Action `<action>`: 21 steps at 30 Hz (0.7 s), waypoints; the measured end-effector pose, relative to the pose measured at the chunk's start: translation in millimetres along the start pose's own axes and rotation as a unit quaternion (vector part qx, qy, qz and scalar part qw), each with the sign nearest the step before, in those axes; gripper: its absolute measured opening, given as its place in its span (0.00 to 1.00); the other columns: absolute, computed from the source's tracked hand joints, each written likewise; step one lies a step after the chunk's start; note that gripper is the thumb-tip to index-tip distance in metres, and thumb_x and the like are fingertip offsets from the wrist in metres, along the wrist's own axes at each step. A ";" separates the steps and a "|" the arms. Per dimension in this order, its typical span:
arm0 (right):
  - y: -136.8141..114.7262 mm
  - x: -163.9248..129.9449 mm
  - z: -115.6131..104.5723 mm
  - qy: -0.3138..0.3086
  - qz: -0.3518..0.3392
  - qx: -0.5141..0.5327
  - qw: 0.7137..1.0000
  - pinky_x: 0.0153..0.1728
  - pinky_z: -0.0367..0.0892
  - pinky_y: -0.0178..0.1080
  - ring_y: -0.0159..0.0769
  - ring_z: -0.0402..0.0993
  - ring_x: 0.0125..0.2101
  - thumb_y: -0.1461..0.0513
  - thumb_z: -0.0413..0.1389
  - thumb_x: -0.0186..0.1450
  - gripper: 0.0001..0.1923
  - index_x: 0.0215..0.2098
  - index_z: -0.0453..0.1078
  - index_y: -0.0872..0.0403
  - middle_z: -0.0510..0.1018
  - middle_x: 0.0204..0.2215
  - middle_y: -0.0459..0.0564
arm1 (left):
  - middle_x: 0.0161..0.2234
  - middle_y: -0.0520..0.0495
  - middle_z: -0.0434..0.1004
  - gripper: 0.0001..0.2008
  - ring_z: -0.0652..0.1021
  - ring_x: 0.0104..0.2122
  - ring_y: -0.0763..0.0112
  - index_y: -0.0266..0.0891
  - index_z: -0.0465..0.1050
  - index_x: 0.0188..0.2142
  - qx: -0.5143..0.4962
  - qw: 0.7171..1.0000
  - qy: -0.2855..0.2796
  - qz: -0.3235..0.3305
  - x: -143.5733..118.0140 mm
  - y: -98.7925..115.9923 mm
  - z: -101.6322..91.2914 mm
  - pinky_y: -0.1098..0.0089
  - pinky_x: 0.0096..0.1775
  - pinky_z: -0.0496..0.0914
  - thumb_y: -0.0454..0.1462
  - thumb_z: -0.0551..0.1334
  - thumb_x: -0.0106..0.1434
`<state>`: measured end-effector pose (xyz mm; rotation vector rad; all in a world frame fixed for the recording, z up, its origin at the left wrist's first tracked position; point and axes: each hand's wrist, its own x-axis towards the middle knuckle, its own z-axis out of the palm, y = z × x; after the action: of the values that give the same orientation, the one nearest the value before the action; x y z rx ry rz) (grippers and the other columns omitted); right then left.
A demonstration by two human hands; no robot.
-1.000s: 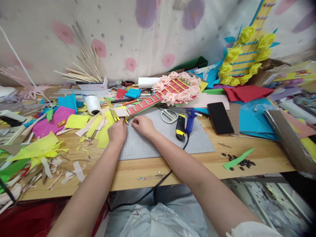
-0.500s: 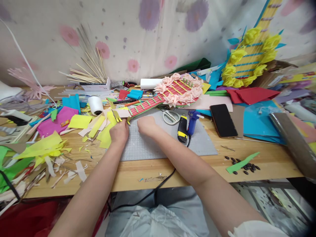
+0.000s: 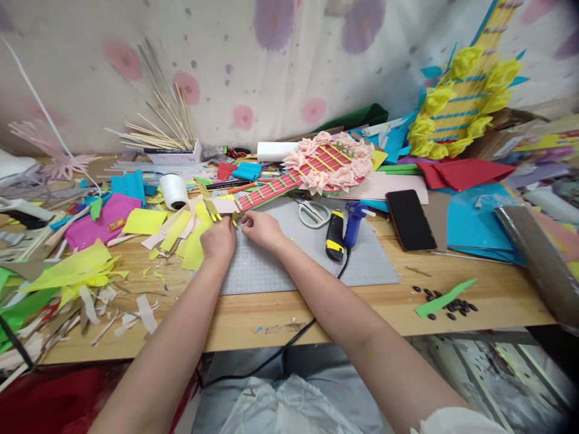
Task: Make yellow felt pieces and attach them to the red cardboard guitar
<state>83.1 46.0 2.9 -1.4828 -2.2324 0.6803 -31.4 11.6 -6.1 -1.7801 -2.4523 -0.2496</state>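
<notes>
A handmade toy guitar [image 3: 277, 186] with a red neck, green frets and pink paper flowers round its body lies across the back of the grey cutting mat [image 3: 289, 274]. My left hand [image 3: 218, 241] is closed at the guitar's head end, where yellow pegs stick out past the fingers. Close to its right, my right hand [image 3: 263, 230] has thumb and fingers pinched together beside the head end; whatever they hold is too small to make out. Scissors [image 3: 313, 213], a black and yellow utility knife [image 3: 335, 236] and a blue glue gun [image 3: 354, 223] lie right of my hands.
Yellow paper scraps [image 3: 145, 222] and a white roll [image 3: 174, 191] lie to the left. On the right are a phone [image 3: 410, 220], blue sheets [image 3: 474, 229] and black beads [image 3: 461, 308]. A yellow-flowered guitar [image 3: 456, 108] leans behind. The glue gun's cord [image 3: 289, 345] hangs over the front edge.
My right hand has shifted slightly left toward the guitar's head end, its fingertips now showing in a pinch. My left hand keeps its place.
</notes>
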 end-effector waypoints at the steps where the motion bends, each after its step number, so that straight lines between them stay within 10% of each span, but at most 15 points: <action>1: -0.6 -0.1 0.6 0.002 0.000 0.000 1.000 0.33 0.62 0.32 0.33 0.71 0.34 0.61 0.51 0.55 0.11 0.37 0.69 0.49 0.77 0.34 0.43 | 0.35 0.40 0.76 0.18 0.76 0.33 0.61 0.41 0.70 0.43 0.000 1.000 0.000 0.000 0.0 0.0 0.0 0.67 0.32 0.62 0.40 0.44 0.63; 21: -3.3 4.2 6.9 0.025 0.021 -0.044 0.998 0.31 0.60 0.33 0.34 0.71 0.33 0.60 0.47 0.60 0.09 0.33 0.69 0.50 0.77 0.31 0.45 | 0.34 0.41 0.76 0.18 0.76 0.31 0.60 0.41 0.70 0.41 -0.003 1.000 0.011 0.004 -0.6 0.1 0.9 0.67 0.30 0.62 0.39 0.44 0.63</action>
<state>75.3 47.5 -0.6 -1.5750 -2.2258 0.5566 -31.2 11.3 -7.0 -1.7782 -2.4320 -0.2751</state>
